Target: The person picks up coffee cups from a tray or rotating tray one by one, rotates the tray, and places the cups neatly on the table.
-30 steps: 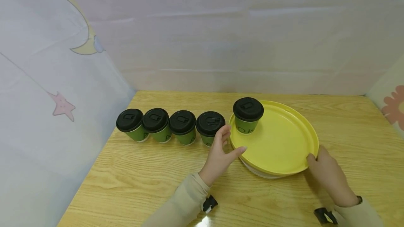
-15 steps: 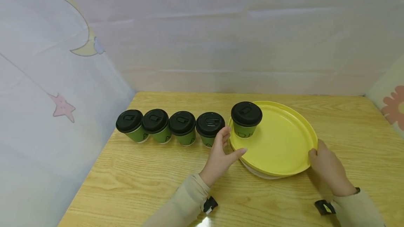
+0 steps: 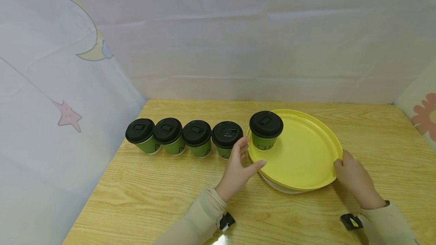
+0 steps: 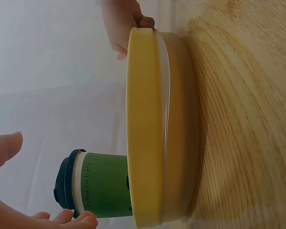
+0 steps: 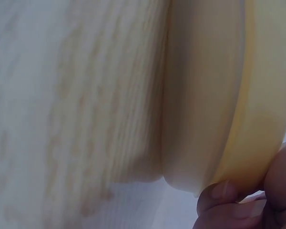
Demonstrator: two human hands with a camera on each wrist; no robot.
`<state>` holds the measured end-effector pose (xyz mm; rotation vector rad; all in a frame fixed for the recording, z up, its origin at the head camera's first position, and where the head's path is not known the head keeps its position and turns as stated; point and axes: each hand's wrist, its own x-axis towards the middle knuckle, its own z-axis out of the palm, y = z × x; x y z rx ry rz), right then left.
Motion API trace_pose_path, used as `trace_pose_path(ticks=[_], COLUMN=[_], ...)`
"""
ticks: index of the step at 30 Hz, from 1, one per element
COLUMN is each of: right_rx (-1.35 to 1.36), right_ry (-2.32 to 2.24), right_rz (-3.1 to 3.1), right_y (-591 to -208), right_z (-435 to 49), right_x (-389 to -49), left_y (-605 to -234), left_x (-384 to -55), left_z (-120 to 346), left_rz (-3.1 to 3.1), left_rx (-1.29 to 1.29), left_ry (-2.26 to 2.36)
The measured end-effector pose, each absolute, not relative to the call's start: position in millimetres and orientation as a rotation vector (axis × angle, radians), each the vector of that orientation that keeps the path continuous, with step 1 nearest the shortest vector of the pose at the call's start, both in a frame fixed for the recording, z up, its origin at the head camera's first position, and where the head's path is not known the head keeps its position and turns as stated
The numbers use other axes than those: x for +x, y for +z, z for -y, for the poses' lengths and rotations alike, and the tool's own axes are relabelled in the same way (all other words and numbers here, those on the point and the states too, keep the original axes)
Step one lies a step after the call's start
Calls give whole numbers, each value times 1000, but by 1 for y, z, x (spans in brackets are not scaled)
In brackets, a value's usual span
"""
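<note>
A round yellow tray (image 3: 299, 154) sits on a pale round base (image 4: 178, 129) on the table. My right hand (image 3: 355, 180) pinches the tray's rim at its right side, thumb above and fingers curled underneath, as the right wrist view shows. One green paper coffee cup (image 3: 265, 143) with a black lid stands upright on the tray's left part. My left hand (image 3: 235, 171) hovers by the tray's left edge, thumb and fingers spread apart, holding nothing. Its fingertips overlap the nearest cup (image 3: 226, 135) of the row in the head view; I cannot tell whether they touch it.
To the left of the tray, more lidded green cups (image 3: 196, 139) stand in a row on the wooden table (image 3: 146, 196). A pale cloth wall (image 3: 218, 56) rises behind the table, and another (image 3: 41, 131) at the left.
The tray has turned slightly counter-clockwise: its cup has come a little nearer to me, while my right hand on the rim has shifted away. My left hand has stayed nearly still.
</note>
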<state>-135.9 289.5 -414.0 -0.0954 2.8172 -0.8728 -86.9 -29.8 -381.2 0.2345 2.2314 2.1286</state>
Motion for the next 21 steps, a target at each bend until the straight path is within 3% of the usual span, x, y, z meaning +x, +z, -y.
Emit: trace_pose_path(ticks=[21], right_rx=[-77], right_ry=[-903], right_rz=[-2745], right_y=[-407], right_z=[-283], right_x=[-123], left_y=[-382], left_x=[-87], left_z=[29], left_rz=[-2233], left_rx=[234], left_ry=[2129])
